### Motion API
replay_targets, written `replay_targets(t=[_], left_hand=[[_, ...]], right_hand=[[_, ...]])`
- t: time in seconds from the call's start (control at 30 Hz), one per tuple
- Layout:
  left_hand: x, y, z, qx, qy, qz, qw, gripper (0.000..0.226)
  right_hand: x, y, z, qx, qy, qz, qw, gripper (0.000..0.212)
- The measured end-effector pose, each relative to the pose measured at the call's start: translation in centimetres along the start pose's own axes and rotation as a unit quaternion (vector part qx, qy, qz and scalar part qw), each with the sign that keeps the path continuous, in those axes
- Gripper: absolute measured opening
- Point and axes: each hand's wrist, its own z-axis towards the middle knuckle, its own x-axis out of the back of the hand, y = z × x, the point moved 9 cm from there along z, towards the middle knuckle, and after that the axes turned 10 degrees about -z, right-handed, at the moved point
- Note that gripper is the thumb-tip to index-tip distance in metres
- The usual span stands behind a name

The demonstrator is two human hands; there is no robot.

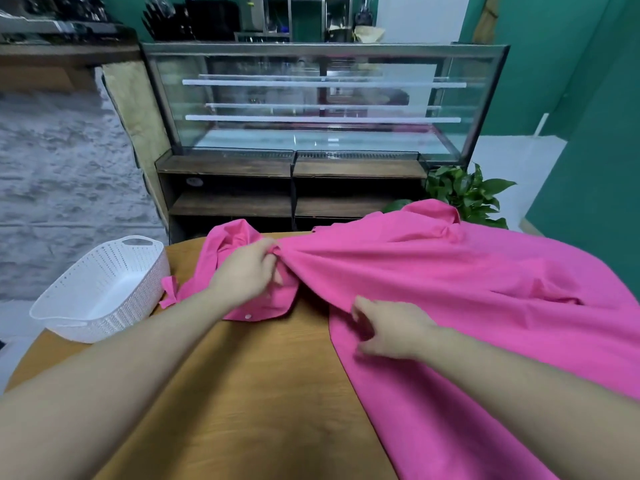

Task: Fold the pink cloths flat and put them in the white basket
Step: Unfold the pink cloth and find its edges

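Two hands on this: white basket sits empty at the surface's left edge, left hand fingers pinching a bunched edge of the pink cloth, right hand fingers loosely curled, resting on it. I'd pull that edge taut before creasing

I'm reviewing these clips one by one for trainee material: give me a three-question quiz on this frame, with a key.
1. True or false: the white basket already holds a folded cloth.
2. Which hand pinches a bunched fold of the pink cloth? A) left hand B) right hand C) neither
3. Fill in: the basket sits at the wooden table's ____ edge.

Key
1. False; only its bare white inside shows.
2. A; the right hand's fingers lie curled on the cloth's near edge, and whether they grip it is unclear.
3. Left.
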Motion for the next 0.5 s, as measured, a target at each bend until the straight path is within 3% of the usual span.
replay_targets(t=[0.07,0.17,0.27,0.4,0.5], left_hand=[[1.7,-1.6,0.2,0.063,0.041,-0.124,0.989,0.024],[2.8,-3.4,-0.5,0.14,0.078,-0.278,0.947,0.023],[2.8,-4.5,-0.6,0.162,0.08,-0.298,0.937,0.026],[1.9,-7.2,0.4,0.189,0.107,-0.292,0.931,0.033],[0.4,-8.7,1.9,0.227,0.068,-0.263,0.935,0.066]], right_hand=[[-0.6,2.9,-1.0,-0.049,0.018,-0.106,0.993,0.045],[-1.0,7.1,-2.0,-0.125,0.054,-0.143,0.98,0.057],[-1.3,10.4,-2.7,-0.194,0.071,-0.107,0.973,0.055],[-3.7,11.1,-1.8,-0.167,0.028,-0.086,0.982,0.03],[-4.7,11.1,-1.1,-0.162,0.023,-0.02,0.986,0.032]])
